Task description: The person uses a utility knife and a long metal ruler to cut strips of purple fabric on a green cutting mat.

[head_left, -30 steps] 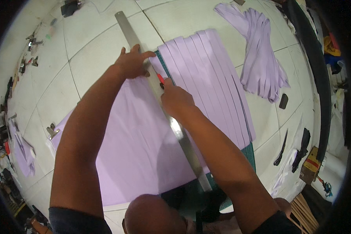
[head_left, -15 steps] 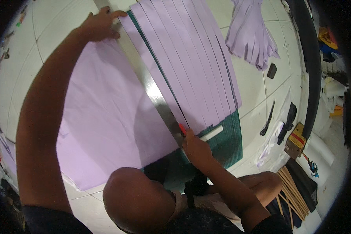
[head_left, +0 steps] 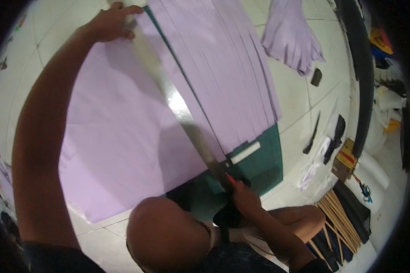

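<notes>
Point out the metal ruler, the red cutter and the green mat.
Metal ruler [head_left: 176, 104]: head view, on the shiny middle of its length.
Red cutter [head_left: 231, 179]: head view, on its red body.
Green mat [head_left: 269, 160]: head view, on bare surface near its right edge.

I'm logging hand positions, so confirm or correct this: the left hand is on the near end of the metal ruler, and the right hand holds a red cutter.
Wrong end: the head view shows the left hand toward the far end of the metal ruler. The right hand does hold a red cutter.
</notes>
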The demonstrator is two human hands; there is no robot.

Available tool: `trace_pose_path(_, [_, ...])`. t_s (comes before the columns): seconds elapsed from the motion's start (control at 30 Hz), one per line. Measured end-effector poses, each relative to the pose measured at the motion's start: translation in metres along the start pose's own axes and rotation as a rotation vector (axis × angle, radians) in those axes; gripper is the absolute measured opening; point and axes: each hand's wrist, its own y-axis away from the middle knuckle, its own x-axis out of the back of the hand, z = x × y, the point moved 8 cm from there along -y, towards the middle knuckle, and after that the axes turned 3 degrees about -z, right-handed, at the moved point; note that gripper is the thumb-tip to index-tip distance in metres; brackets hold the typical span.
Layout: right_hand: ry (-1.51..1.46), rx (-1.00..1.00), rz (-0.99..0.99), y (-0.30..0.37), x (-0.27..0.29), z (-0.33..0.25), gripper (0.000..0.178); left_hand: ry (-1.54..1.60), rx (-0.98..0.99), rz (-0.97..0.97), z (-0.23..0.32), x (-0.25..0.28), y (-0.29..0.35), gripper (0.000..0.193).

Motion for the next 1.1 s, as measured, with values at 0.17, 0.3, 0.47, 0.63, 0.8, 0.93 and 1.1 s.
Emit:
trace_pose_path(0.17, [0.006, 0.032, -0.013, 0.032, 0.037, -0.014, 0.028, 0.126, 0.065, 0.013, 0.016, 0.02, 0.004, 0.081])
trace_pose_path(0.3, [-0.029, 0.281, 0.223, 0.004, 0.09, -0.075, 0.033, 0.226, 0.15, 0.016, 0.027, 0.037, 0.015, 0.097])
trace_pose_path(0.47, [-0.146, 0.65, 0.546, -0.044, 0.181, -0.23, 0.024, 0.267, 0.291, -0.093, 0.023, 0.041, 0.03, 0.106])
trace_pose_path(0.63, [-0.12, 0.701, 0.615, -0.057, 0.254, -0.344, 0.025, 0.26, 0.294, -0.083, 0.025, 0.042, 0.02, 0.11])
trace_pose_path(0.8, [-0.127, 0.696, 0.652, -0.068, 0.275, -0.383, 0.02, 0.255, 0.295, -0.09, 0.029, 0.044, 0.02, 0.109])
trace_pose_path(0.93, [-0.102, 0.699, 0.636, -0.071, 0.274, -0.393, 0.021, 0.256, 0.286, -0.108, 0.028, 0.043, 0.023, 0.107])
trace_pose_path(1.1, [-0.063, 0.69, 0.619, -0.067, 0.278, -0.395, 0.022, 0.187, 0.205, -0.105, 0.034, 0.042, 0.02, 0.098])
